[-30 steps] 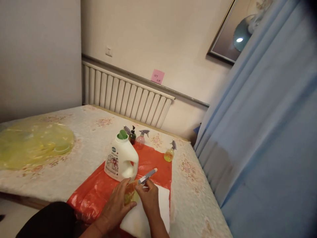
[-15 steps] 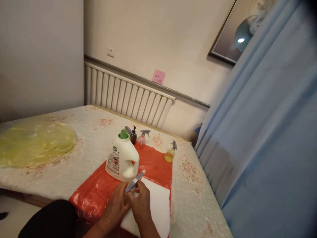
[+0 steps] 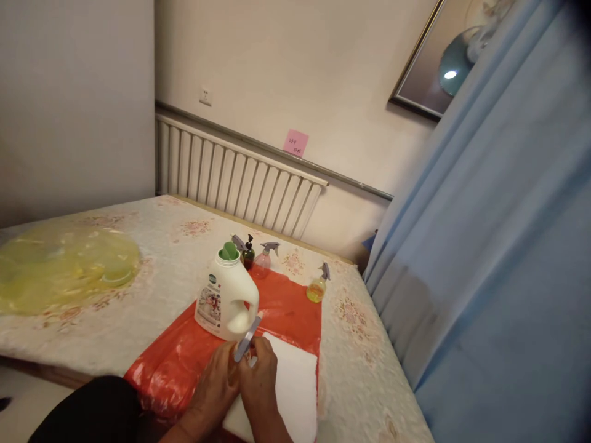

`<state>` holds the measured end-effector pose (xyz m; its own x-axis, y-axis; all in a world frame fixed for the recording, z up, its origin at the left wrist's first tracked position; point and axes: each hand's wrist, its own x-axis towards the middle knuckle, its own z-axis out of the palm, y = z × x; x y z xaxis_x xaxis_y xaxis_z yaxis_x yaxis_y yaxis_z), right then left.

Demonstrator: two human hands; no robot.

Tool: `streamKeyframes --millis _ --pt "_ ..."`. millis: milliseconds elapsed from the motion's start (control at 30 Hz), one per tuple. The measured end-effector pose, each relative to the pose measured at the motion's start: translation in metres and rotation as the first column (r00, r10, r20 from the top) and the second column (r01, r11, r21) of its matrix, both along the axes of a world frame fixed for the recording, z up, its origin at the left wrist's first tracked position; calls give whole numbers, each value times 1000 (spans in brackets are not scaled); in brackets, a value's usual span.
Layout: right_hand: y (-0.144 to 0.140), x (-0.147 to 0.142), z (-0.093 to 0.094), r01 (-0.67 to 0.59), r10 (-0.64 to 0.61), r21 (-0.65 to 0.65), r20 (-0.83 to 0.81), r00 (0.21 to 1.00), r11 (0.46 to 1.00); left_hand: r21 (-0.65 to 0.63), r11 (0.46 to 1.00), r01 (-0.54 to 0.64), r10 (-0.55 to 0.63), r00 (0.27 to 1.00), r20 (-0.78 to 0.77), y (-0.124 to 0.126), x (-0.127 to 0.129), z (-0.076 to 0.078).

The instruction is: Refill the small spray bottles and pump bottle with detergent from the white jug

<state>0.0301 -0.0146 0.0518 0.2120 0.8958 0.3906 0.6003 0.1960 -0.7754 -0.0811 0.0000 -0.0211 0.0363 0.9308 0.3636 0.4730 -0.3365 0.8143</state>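
Close to my body, both hands are around a spray bottle whose grey trigger head (image 3: pixel 246 342) sticks up between them. My left hand (image 3: pixel 216 376) is closed round the bottle's body, which is mostly hidden by the fingers. At the neck, just below the trigger head, the fingers of my right hand (image 3: pixel 259 376) are closed on the same bottle. Just beyond stands a large cream jug (image 3: pixel 237 289) with a handle, a picture label and a green piece (image 3: pixel 229 250) in its mouth. A white folded cloth or pad (image 3: pixel 298 384) lies under and right of my right hand.
Red plastic sheeting (image 3: pixel 289 298) lies beneath the jug on a flowered bed cover (image 3: pixel 161 277). Behind the jug are a pink spray bottle (image 3: pixel 262 264) and a dark pump bottle (image 3: pixel 249 255). A yellow spray bottle (image 3: pixel 316 290) stands right; a yellow inflated-looking plastic (image 3: pixel 64 264) lies left.
The spray bottle's trigger head has swung to the left and now points more upward and away. Both hands have shifted slightly left with it, still on the bottle.
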Motion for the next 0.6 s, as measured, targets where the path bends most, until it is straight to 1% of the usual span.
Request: streamKeyframes --millis 100,233,300,400,533,600 --pt "-3 2 6 -67 67 24 11 998 997 -4 1000 4 -4 1000 -7 -3 -1 6" --pt "-5 2 10 -140 141 51 -25 990 989 32 999 1 -1 1000 -2 -6 -1 12" --pt "-4 0 8 -120 123 38 -81 989 992 52 999 6 -6 1000 -4 -6 -1 11" --pt "0 -4 6 -63 66 24 -167 984 998 92 996 8 -8 1000 -9 -3 0 6" --pt "3 -7 5 1 14 88 -164 986 996 102 995 -20 21 1000 -1 -1 0 0" --pt "4 -8 6 2 16 109 -161 987 994 93 996 -15 14 1000 9 0 1 0"
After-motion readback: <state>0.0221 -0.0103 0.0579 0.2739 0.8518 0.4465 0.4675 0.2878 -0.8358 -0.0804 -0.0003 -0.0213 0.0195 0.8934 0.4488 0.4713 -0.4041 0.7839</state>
